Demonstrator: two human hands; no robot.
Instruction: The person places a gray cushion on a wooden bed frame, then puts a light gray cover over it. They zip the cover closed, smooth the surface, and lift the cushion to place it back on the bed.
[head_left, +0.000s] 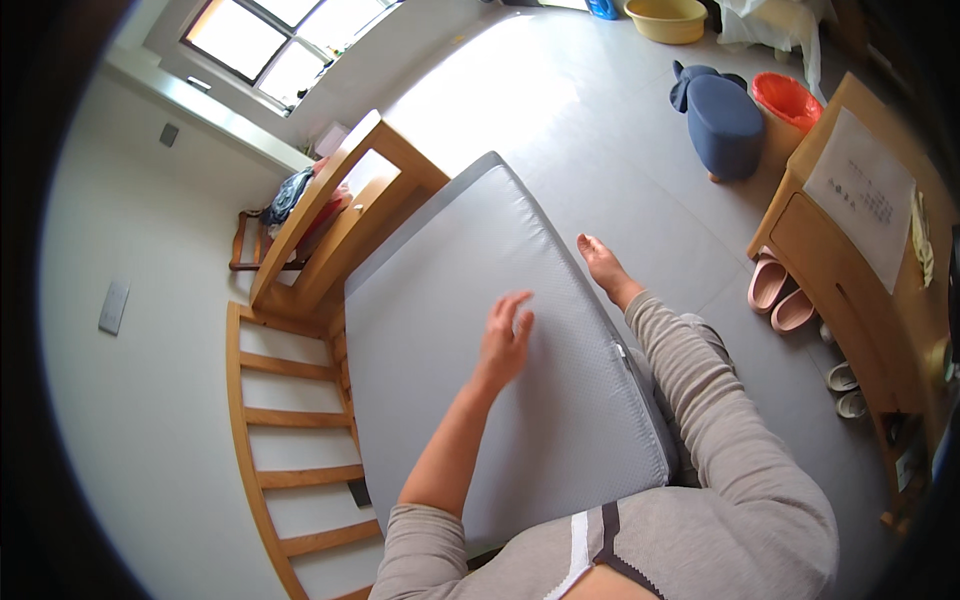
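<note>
Before me lies a grey mattress with a quilted side and a small white tag on its right edge. My left hand is over the middle of the mattress, fingers apart and slightly curled, holding nothing. Whether it touches the surface I cannot tell. Just beyond the right edge of the mattress is my right hand, with nothing in it and its fingers close together. A wooden bed frame shows as a slatted rail on the left and a headboard or footboard at the far end.
At right stands a wooden cabinet with a paper sheet on top; pink clogs lie beside it. Farther off are a blue padded stool, a red-lined bin and a yellow basin. A wall borders the left.
</note>
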